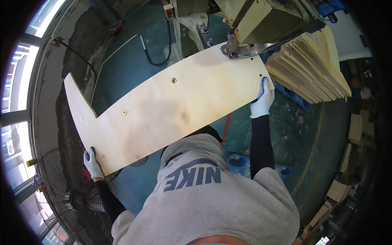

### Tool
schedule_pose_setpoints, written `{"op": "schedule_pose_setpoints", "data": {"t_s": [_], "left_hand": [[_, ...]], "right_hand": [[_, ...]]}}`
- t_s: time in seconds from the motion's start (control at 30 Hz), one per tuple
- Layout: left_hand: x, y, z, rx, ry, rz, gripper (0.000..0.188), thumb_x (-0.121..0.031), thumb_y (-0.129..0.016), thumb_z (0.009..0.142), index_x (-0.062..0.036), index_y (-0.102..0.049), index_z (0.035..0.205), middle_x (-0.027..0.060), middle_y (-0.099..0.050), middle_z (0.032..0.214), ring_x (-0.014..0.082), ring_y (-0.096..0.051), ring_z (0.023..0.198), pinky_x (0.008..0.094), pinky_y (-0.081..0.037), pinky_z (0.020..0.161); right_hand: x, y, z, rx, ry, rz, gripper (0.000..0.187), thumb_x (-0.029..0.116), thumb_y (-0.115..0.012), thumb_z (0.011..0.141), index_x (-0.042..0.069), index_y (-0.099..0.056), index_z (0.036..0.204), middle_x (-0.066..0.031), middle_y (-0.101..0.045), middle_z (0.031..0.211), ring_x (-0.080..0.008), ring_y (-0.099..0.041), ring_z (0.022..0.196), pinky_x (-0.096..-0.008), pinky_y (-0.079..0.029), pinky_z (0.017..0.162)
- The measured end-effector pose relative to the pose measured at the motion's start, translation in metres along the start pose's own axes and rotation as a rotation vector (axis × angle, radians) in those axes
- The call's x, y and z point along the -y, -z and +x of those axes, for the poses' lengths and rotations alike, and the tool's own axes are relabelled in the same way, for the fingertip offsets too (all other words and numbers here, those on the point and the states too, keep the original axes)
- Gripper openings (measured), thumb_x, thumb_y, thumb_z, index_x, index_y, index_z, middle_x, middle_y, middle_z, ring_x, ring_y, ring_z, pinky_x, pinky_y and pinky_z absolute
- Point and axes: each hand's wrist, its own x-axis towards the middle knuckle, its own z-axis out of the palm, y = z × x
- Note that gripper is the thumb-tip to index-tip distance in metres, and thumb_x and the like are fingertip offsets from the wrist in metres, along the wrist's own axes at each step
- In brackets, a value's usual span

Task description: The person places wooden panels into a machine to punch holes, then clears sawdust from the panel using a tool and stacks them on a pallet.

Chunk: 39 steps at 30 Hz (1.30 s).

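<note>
A large curved plywood panel lies level in front of me, with a hooked arm at its far left end. My left hand, in a white and blue work glove, grips its near left edge, thumb on top. My right hand, gloved the same way, holds the right end, thumb on top beside a small hole. Several brass-coloured metal inserts sit in the panel, one of them a flanged nut near the middle. The panel's far right edge lies under the head of a green machine, by its metal plate.
A tall stack of similar plywood panels stands on a blue pallet at the right. A wire-caged fan is at the lower left, near the windows. Wood pieces line the right side. A black hose hangs by the machine.
</note>
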Motion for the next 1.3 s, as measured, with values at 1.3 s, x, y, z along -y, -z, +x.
{"op": "schedule_pose_setpoints", "data": {"t_s": [1.3], "left_hand": [[-0.034,0.005,-0.014,-0.049,0.023,-0.064,0.03,-0.021,-0.065,0.1,0.0039,-0.064,0.116,0.0048,-0.067,0.106,0.0124,-0.06,0.094,0.0266,-0.049,0.083]], "right_hand": [[-0.011,0.004,-0.021,0.043,-0.085,0.06,0.045,0.025,-0.061,0.103,0.0,-0.048,0.138,-0.0119,-0.058,0.135,-0.0218,-0.059,0.122,-0.0379,-0.051,0.101]]}}
